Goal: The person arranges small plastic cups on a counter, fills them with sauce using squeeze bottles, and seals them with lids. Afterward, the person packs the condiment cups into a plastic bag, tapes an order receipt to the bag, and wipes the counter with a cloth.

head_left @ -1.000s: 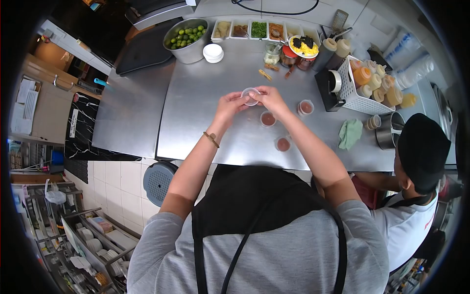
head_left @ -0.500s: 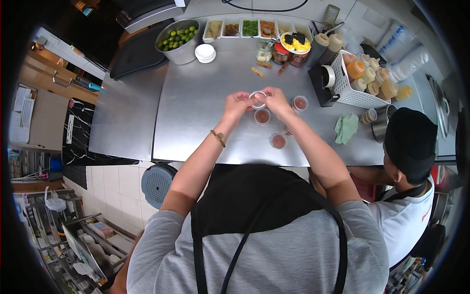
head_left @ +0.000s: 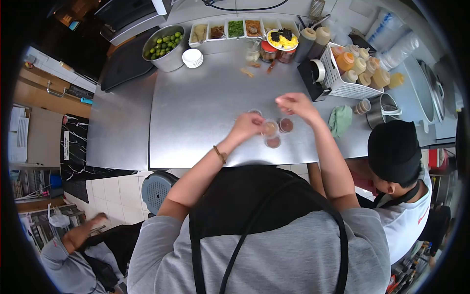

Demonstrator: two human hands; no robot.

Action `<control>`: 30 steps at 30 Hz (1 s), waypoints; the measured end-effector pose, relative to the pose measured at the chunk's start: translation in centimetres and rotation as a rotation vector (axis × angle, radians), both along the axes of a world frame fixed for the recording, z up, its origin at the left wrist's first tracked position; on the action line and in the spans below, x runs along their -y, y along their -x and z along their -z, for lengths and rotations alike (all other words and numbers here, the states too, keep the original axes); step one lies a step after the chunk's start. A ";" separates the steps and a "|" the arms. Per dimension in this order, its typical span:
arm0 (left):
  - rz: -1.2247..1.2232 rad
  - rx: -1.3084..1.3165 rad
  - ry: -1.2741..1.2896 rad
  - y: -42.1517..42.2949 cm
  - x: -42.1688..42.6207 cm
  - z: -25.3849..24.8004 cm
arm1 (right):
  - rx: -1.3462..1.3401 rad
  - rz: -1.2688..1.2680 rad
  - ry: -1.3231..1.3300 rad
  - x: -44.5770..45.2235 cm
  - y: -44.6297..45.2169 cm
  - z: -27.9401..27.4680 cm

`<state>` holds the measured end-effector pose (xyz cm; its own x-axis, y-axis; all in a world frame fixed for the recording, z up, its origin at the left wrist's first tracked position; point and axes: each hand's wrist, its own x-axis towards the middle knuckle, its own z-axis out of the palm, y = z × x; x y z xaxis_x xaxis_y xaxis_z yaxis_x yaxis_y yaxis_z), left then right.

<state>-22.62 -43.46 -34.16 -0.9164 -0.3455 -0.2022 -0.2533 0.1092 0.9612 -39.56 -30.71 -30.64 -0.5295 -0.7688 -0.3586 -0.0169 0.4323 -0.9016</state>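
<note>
My left hand is over the steel counter, its fingers pinched at the rim of a small clear cup. Right beside that cup stand a cup of reddish-brown filling and, nearer the front edge, another such cup. Part of one more cup shows behind my left fingers. My right hand is raised above and to the right of the cups, blurred, with its fingertips close together; whether anything is between them cannot be made out.
A pot of green limes, white bowls and topping trays line the back. At the right are a white basket of bottles, a green cloth and a co-worker in a black cap. Another person is at lower left.
My hands have moved apart; the left came down to the cups, the right moved right. The round clear piece is no longer between them. A person has appeared at lower left. The view has shifted.
</note>
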 end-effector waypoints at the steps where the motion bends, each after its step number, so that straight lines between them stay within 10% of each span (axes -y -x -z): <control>1: 0.140 -0.064 0.269 -0.1 -0.9 0.7 | -0.111 0.014 -0.020 -1.4 1.4 0.6; 10: 0.245 -0.070 0.703 -0.6 -4.4 -0.7 | -1.221 0.544 -0.651 -16.5 8.8 9.6; 17: 0.566 -0.317 0.973 -1.6 -5.4 0.7 | -1.118 0.261 -0.359 -14.1 1.3 11.6; 30: 0.427 -0.536 1.285 1.2 0.3 3.5 | -0.994 -0.074 -0.125 -10.8 -14.3 8.1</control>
<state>-23.83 -43.75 -37.69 -0.8582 0.2917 0.4224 0.3686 0.9229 0.1117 -25.27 -19.88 -38.77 -0.5850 -0.7989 0.1396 -0.7680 0.4904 -0.4120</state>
